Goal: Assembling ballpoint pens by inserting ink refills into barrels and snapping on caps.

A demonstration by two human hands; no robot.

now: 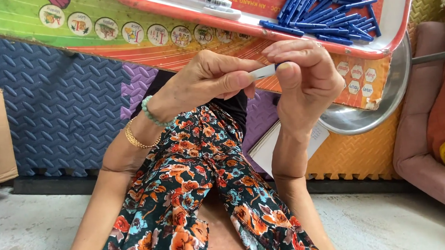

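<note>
Pen barrel (262,72), a slim white tube, sits level between the two hands, above the lap and just below the near edge of the red tray (401,9). The left hand (215,79) pinches it between thumb and curled fingers, so only a short white stretch shows between the hands. The right hand (309,77) closes over its far end, where a dark blue tip (282,64), seemingly a cap, peeps out under the forefinger; the rest of that end is hidden by the fingers.

As a judgement, the work in hand looks like joining a blue cap to the barrel. To do it well, the left hand should keep the tube steady and straight while the right pushes along the tube's own line, not at an angle, so the cap seats squarely and does not pinch or skid off. A firm pinch close to the joint gives better control than a hold far back.

The barrel is plain, smooth and pale, with no mark that can be made out. A heap of blue caps (328,10) lies in the right corner of the tray, and some white pens (211,1) lie toward its left end. The tray rests on a colourful board (126,33), with a metal bowl (384,106) under its right edge. Foam floor mats (54,108) lie beyond the flowered trousers (195,182).
</note>
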